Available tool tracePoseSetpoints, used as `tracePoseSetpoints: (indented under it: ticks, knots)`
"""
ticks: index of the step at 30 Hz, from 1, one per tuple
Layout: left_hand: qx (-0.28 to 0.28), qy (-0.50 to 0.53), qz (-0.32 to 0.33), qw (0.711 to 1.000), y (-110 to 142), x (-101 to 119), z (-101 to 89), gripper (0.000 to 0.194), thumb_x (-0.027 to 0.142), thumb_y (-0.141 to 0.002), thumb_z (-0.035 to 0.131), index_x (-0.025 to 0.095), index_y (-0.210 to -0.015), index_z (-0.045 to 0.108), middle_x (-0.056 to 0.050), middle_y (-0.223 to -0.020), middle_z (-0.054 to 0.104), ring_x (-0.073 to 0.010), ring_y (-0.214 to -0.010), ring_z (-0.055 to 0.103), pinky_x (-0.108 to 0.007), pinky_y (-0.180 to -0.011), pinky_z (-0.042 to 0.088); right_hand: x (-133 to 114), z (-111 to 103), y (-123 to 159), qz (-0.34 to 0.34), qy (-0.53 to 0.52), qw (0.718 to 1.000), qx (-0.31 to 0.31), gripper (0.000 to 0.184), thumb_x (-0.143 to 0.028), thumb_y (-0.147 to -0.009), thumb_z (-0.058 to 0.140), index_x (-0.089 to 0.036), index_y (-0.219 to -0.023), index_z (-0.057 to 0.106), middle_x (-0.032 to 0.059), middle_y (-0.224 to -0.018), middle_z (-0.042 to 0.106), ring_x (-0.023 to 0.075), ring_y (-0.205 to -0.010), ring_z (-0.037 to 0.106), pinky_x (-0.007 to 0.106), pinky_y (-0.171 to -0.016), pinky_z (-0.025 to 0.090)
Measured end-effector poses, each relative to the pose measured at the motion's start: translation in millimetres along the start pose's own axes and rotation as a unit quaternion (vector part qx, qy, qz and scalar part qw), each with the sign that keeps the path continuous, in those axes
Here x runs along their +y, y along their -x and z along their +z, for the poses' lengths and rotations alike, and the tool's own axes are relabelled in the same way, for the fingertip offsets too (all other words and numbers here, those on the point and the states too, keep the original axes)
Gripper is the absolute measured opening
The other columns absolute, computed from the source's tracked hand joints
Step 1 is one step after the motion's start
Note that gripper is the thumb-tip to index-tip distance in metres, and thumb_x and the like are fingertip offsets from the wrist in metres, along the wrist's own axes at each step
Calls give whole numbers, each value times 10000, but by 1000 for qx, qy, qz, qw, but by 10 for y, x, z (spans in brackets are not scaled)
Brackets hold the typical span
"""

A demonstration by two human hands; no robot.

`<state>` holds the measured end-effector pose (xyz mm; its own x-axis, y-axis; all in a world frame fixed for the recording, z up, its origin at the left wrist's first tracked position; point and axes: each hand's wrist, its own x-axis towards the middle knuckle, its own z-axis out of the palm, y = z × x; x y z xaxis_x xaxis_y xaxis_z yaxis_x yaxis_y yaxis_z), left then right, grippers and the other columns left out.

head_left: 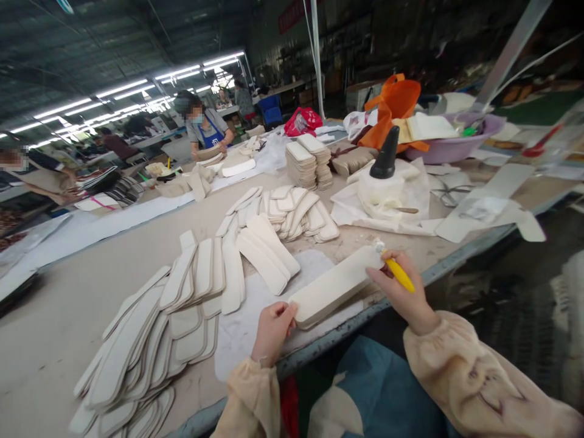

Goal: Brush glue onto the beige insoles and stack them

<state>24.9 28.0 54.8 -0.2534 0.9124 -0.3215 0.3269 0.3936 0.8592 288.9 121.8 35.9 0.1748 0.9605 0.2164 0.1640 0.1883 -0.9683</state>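
Observation:
My left hand (272, 331) grips the near end of a small stack of long cream insole-shaped pieces (335, 286) lying at the table's front edge. My right hand (401, 291) is closed on a yellow-handled brush (396, 269), whose white bristle tip touches the far end of the stack. The stack rests on a white sheet (255, 304). Rows of the same cream pieces (182, 304) lie spread out overlapping to the left, and another fan of cream pieces (292, 213) lies farther back.
A white glue pot with a black cone top (387, 182) stands on white paper behind the stack. Stacked pieces (308, 161), an orange bag (395, 100) and a purple basin (456, 146) lie beyond. Other workers (205, 125) sit at the far left.

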Motion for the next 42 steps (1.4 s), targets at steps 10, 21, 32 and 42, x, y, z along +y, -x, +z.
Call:
tracePoseSetpoints:
  ticks: [10,21,32,42]
  knots:
    - [56,-147,45,986,-14,-116,59,310,444,-769,568,196,-583,576,44,-522,512,-122,-553,461,-251,-580,323,66,-12,-7,17,93,994,-58,304,-324,-738,670,-237,-982,510,-60,-667,518,136,-598,525,274,-615,428]
    - [66,-194,27,978,-11,-110,73,301,462,-770,563,201,-626,605,29,-542,578,-141,-575,536,-256,-607,363,148,-50,-26,23,134,988,-68,303,-341,-750,653,-231,-996,513,-59,-670,514,138,-610,533,277,-635,436]
    - [39,-216,24,975,-25,-96,53,337,496,-792,527,222,-596,535,56,-446,501,-152,-506,510,-270,-587,342,194,-115,-139,13,153,987,-51,234,-314,-774,606,-238,-963,490,-50,-682,575,143,-615,565,270,-632,445]
    - [22,-228,7,973,-23,-103,48,378,555,-800,493,235,-603,535,47,-462,525,-176,-528,532,-279,-589,346,209,-164,-161,-10,209,975,-78,198,-318,-812,577,-246,-977,496,-36,-711,628,168,-650,615,293,-660,473]
